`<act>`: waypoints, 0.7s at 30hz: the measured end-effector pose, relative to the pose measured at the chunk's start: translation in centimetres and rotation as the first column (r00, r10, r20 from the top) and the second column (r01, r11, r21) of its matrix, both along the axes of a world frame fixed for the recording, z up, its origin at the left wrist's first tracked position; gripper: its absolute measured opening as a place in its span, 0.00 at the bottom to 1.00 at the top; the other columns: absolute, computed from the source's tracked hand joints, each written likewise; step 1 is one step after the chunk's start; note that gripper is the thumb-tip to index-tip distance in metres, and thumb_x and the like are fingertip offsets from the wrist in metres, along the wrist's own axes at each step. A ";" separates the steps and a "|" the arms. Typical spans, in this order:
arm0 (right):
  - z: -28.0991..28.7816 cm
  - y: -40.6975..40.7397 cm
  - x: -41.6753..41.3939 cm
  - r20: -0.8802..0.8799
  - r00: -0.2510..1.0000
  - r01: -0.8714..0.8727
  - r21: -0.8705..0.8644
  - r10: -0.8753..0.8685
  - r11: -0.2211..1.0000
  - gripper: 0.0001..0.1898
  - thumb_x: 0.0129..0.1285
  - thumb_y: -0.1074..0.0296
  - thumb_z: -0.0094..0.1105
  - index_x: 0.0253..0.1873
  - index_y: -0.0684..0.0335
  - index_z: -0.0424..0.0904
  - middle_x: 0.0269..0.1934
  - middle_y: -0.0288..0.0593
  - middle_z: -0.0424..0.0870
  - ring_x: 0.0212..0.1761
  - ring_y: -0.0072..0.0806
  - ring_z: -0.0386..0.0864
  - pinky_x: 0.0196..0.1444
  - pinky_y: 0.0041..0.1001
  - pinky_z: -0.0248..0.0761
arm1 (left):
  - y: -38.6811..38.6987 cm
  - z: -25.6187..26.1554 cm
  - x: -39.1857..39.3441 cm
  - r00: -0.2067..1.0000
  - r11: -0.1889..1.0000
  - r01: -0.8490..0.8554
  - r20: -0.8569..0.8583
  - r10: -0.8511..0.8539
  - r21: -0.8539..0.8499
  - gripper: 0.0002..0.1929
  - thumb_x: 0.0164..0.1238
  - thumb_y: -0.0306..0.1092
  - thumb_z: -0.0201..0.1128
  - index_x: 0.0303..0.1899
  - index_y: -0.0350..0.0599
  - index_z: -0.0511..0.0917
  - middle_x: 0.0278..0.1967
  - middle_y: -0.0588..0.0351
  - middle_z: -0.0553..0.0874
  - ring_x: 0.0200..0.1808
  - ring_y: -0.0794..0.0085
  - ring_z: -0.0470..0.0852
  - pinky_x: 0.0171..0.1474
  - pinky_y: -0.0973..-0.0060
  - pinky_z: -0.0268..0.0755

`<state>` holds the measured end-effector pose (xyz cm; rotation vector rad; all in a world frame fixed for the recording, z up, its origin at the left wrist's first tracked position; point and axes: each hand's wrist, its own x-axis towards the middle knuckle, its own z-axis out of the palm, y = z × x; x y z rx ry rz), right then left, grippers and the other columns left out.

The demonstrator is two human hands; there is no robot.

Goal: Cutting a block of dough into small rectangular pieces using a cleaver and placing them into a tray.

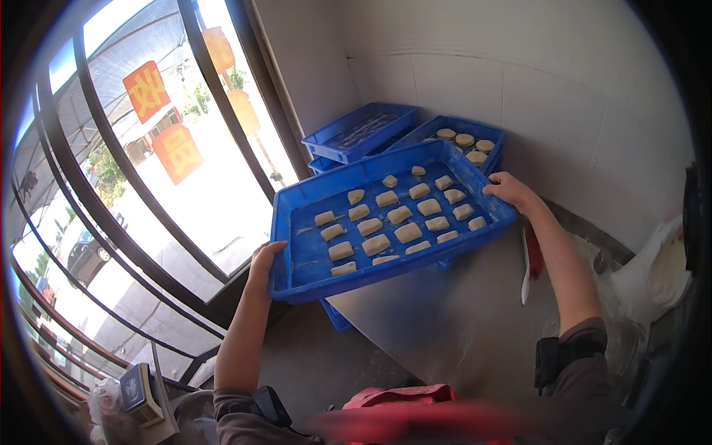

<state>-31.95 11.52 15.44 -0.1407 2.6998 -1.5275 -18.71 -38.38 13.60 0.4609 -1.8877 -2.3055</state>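
Between my two hands I hold a blue plastic tray (pixel 303 278), raised above the corner of a metal table (pixel 478 311) and tilted in view. My left hand (pixel 266 261) grips its left end, thumb over the rim. At the opposite end, my right hand (pixel 509 190) has hold of the rim near the far right corner. Several cut pieces of dough (pixel 409 233) lie in loose rows on the tray's floured floor, spaced apart from one another. The fingers under the tray are hidden.
Behind the held tray stand a blue tray (pixel 361 153) with flour traces and another tray (pixel 498 158) holding round dough pieces (pixel 465 139). A red-bristled brush (pixel 533 256) lies on the table. A white bag (pixel 648 278) is at right. Glass windows (pixel 167 222) line the left.
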 end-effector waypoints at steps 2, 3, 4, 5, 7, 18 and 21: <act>0.2 1.3 -1.9 -0.046 0.999 0.029 0.036 -0.027 0.999 0.22 0.58 0.65 0.59 0.53 0.75 0.75 0.40 0.51 0.83 0.39 0.32 0.82 0.46 0.29 0.74 | 1.0 -0.6 -1.1 0.999 0.997 0.039 -0.033 -0.037 0.061 0.17 0.58 0.34 0.60 0.45 0.30 0.76 0.36 0.46 0.83 0.32 0.62 0.85 0.38 0.67 0.82; 0.6 1.9 -2.6 -0.017 1.000 0.007 0.016 -0.006 1.000 0.24 0.59 0.63 0.59 0.55 0.76 0.73 0.43 0.52 0.82 0.42 0.33 0.81 0.48 0.30 0.73 | 1.6 -0.8 -1.8 0.998 0.997 0.046 -0.044 -0.043 0.066 0.17 0.58 0.34 0.60 0.45 0.30 0.76 0.36 0.46 0.83 0.32 0.62 0.85 0.38 0.67 0.82; 0.9 2.5 -3.2 0.013 1.000 -0.013 -0.006 0.013 1.000 0.26 0.60 0.62 0.59 0.58 0.76 0.72 0.46 0.53 0.81 0.45 0.35 0.81 0.50 0.30 0.72 | 2.5 -1.0 -2.6 0.998 0.998 0.009 -0.055 -0.005 0.066 0.17 0.57 0.34 0.59 0.45 0.29 0.76 0.35 0.46 0.83 0.32 0.61 0.85 0.38 0.66 0.82; 0.7 2.9 -3.7 0.004 1.000 -0.002 -0.002 0.002 1.000 0.26 0.60 0.62 0.59 0.58 0.76 0.72 0.46 0.53 0.81 0.45 0.35 0.81 0.50 0.30 0.72 | 3.6 -1.1 -3.5 0.997 0.998 -0.026 -0.065 0.030 0.065 0.17 0.57 0.33 0.59 0.45 0.29 0.76 0.35 0.45 0.83 0.32 0.61 0.85 0.38 0.65 0.82; 0.0 1.0 -3.8 -0.213 0.944 0.227 -0.135 -0.252 0.964 0.30 0.61 0.56 0.59 0.61 0.76 0.68 0.52 0.55 0.78 0.50 0.36 0.79 0.52 0.31 0.71 | 6.1 -1.0 -4.8 0.994 0.992 -0.090 -0.061 0.096 0.094 0.17 0.57 0.31 0.58 0.46 0.29 0.75 0.37 0.44 0.82 0.34 0.59 0.84 0.39 0.65 0.81; -4.9 -8.6 -5.9 -0.153 0.974 0.105 -0.348 -0.167 0.932 0.51 0.58 0.43 0.60 0.71 0.80 0.44 0.70 0.67 0.53 0.74 0.50 0.51 0.74 0.36 0.45 | 21.2 0.1 -14.6 0.907 0.890 -0.381 -0.084 0.412 0.252 0.17 0.55 0.24 0.58 0.47 0.27 0.71 0.41 0.42 0.80 0.39 0.58 0.84 0.43 0.67 0.79; -5.8 -7.2 -9.0 -0.237 0.940 0.185 -0.253 -0.246 0.950 0.49 0.58 0.45 0.56 0.71 0.80 0.44 0.72 0.67 0.46 0.76 0.54 0.42 0.76 0.39 0.37 | 22.6 -0.5 -17.7 0.924 0.913 -0.353 -0.076 0.374 0.203 0.15 0.56 0.27 0.59 0.44 0.28 0.72 0.38 0.45 0.81 0.34 0.64 0.83 0.36 0.70 0.77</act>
